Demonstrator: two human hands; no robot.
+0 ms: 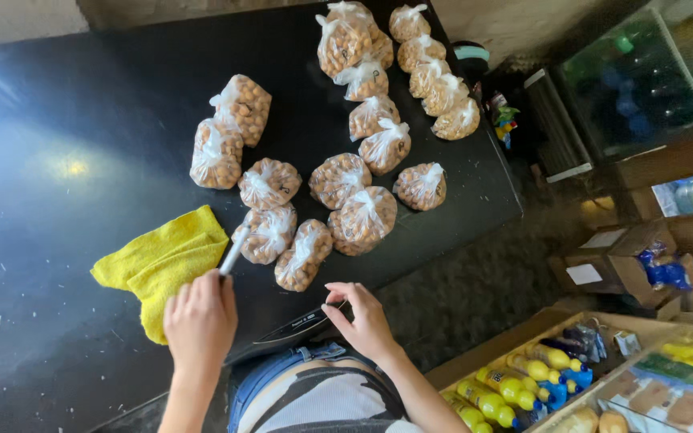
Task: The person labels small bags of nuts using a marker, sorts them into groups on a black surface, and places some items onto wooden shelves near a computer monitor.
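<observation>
- Head view: person stands at the near edge of a black counter (pixel 82 104).
- Left hand (pixel 200 321) is clenched round a slim silver pen or marker (pixel 233 255), tip pointing up toward the bags.
- Right hand (pixel 362 317) has its fingers curled loosely onto a flat black sheath-like item (pixel 302 325) lying on the near edge; firm grasp or just touching, cannot tell.
- Step in hand, as a judgement: marking the tied bags, with the pen poised just short of the nearest bag (pixel 265 232).
- Next move would call for steadying one bag and bringing the pen tip onto its plastic.
- Count: roughly 18 clear bags of small brown round things. About 8 form a cluster mid-counter, 2 sit left of it, about 8 run toward the far right corner. Overlaps make the far count uncertain.
- One yellow cloth (pixel 162 261), crumpled, near edge, just beside left hand.
- One pen, one black flat item.
</observation>
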